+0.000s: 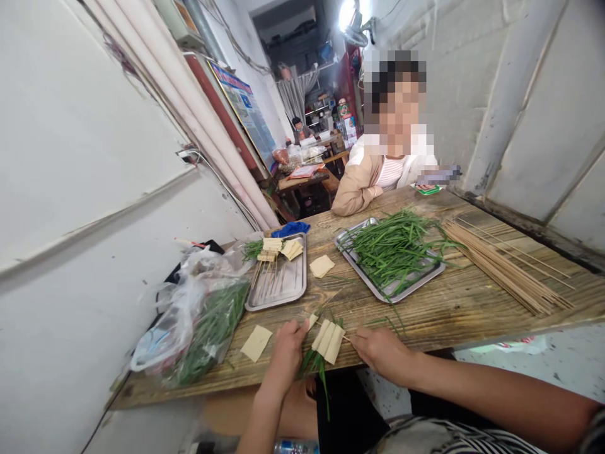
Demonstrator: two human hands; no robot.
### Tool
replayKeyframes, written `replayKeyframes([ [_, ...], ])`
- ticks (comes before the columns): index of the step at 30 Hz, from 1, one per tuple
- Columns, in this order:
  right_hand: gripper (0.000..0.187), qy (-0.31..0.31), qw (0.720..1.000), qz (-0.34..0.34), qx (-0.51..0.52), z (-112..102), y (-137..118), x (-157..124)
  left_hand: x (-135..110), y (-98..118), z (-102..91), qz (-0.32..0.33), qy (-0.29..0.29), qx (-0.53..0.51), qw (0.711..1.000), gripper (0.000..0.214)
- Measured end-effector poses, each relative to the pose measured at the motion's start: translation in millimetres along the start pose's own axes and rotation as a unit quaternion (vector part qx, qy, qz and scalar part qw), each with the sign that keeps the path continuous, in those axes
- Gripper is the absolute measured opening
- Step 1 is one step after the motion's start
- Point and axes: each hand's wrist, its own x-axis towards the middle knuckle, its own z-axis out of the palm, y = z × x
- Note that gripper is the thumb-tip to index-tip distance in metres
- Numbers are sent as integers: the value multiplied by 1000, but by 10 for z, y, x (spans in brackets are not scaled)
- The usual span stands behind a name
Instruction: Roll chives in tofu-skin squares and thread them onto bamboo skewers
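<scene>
Nearer the person than the greens tray [420, 280] and to its left, the left hand [287, 350] has its grip pinched on a small roll [312, 320] at one end of a stick [346, 339]; the right hand [380, 352] has its grip closed on the stick's other end, probably to keep it steady. Three rolls [328, 342] sit side by side between the hands, green leaves hanging from them. The greens tray's raised rim likely keeps the loose greens [394, 249] gathered. Right of it, more sticks [510, 271] lie roughly parallel on the surface [454, 315], perhaps for easy picking. Just left of it lies a sheet [322, 266], apparently within reach; farther left, another tray [278, 293] holds similar rolls, presumably keeping them off the wood.
</scene>
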Motion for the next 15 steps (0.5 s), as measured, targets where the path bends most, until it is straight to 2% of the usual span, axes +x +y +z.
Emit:
replayKeyframes([
  [4,20,-2,1000,-4,11,-19,-4,3,-1,8,-20,11,-18,28,999,42],
  [15,21,-48,999,1,21,-109,15,77,-5,8,-25,20,5,-8,1000,41],
])
